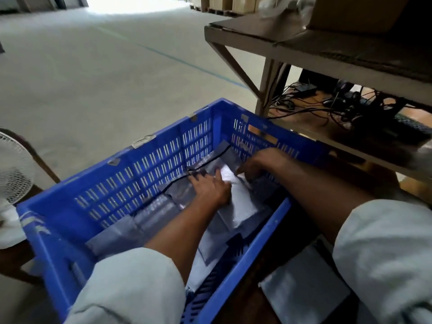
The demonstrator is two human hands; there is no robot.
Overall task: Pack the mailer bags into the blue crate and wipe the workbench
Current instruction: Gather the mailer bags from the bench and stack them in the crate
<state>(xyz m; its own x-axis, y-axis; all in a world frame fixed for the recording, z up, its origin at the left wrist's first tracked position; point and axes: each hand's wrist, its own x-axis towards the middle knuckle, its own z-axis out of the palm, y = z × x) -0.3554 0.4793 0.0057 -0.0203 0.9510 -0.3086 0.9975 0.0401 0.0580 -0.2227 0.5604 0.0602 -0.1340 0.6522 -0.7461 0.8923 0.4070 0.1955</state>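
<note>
A blue slatted crate stands on the floor in front of me. Several grey and white mailer bags lie flat inside it. Both my arms reach down into the crate. My left hand lies flat with straight fingers pressing on the top white bag. My right hand is at the far end of that bag, near the crate's right wall, with its fingers curled down onto the bag's edge. One more grey mailer bag lies outside the crate at the lower right.
A workbench topped with cardboard stands at the right, with tangled cables on its lower shelf. A white fan sits at the left edge. Open concrete floor stretches behind the crate.
</note>
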